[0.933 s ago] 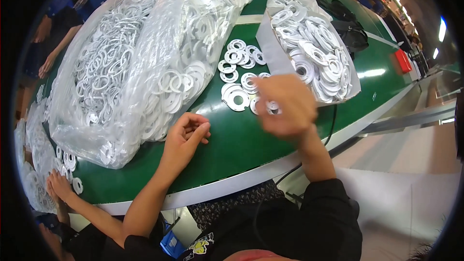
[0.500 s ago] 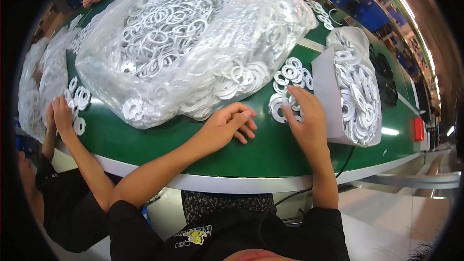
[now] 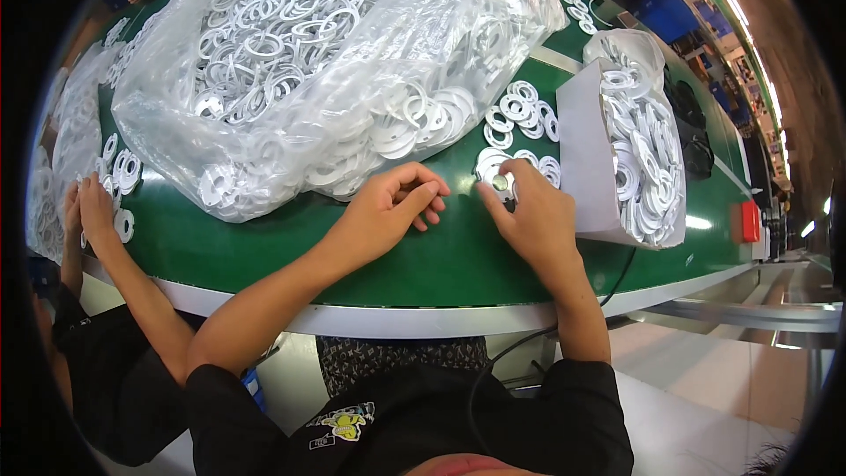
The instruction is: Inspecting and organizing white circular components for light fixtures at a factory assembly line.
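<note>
My right hand (image 3: 539, 213) is over a small group of flat white rings (image 3: 490, 160) on the green table. Its thumb and index finger are spread apart at the near edge of these rings; whether they touch one is hard to see. My left hand (image 3: 388, 203) hovers above the table in front of the big bag, its fingers loosely curled, the thumb against them, nothing visible inside. More white rings (image 3: 526, 111) lie loose just beyond my right hand. A white box (image 3: 577, 145) heaped with similar rings (image 3: 650, 154) stands to the right of it.
A large clear plastic bag (image 3: 167, 137) full of white rings covers much of the green table (image 3: 423, 275). At left, a co-worker's hands (image 3: 92, 211) are beside loose rings (image 3: 123, 172). Other people's hands show at the far side. A black cable (image 3: 621, 286) hangs over the edge; a red object (image 3: 750, 221) sits right.
My right hand has shifted left, its thumb moving to the near side of the rings. My left hand stays curled in nearly the same place. The whole view has tilted slightly.
</note>
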Demonstrator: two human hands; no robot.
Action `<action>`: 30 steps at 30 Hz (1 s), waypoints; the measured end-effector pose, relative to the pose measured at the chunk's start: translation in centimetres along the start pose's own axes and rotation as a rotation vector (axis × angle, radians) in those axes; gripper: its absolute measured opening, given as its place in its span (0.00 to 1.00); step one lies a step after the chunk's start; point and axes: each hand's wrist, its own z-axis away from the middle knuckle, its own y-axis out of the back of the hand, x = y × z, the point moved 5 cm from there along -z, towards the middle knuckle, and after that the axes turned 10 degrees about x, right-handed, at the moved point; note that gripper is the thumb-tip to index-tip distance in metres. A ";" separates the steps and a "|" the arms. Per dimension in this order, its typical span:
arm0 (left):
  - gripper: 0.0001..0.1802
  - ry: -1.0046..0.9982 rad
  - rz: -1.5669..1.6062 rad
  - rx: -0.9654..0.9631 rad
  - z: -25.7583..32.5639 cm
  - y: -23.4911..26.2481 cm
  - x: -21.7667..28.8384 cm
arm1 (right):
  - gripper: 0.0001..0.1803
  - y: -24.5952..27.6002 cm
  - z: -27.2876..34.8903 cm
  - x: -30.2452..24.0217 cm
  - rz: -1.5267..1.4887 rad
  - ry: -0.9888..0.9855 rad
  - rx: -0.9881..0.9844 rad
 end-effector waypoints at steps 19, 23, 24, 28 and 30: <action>0.25 0.423 0.414 -0.209 0.6 -0.6 0.6 | 0.10 2.6 1.1 -4.3 -0.496 0.545 0.025; 0.25 0.339 0.195 -0.129 0.6 -0.7 0.1 | 0.12 1.1 0.8 -1.4 -0.783 -0.155 -0.146; 0.24 0.338 0.207 -0.123 0.6 -0.9 0.2 | 0.12 0.4 0.8 -0.6 -0.909 -0.297 -0.279; 0.25 0.397 0.312 -0.166 0.9 -1.2 -0.7 | 0.21 0.5 0.9 -1.9 -0.760 -0.095 -0.203; 0.27 0.525 0.536 -0.194 1.1 -1.9 -1.1 | 0.32 0.8 1.2 -3.0 -0.693 0.141 -0.072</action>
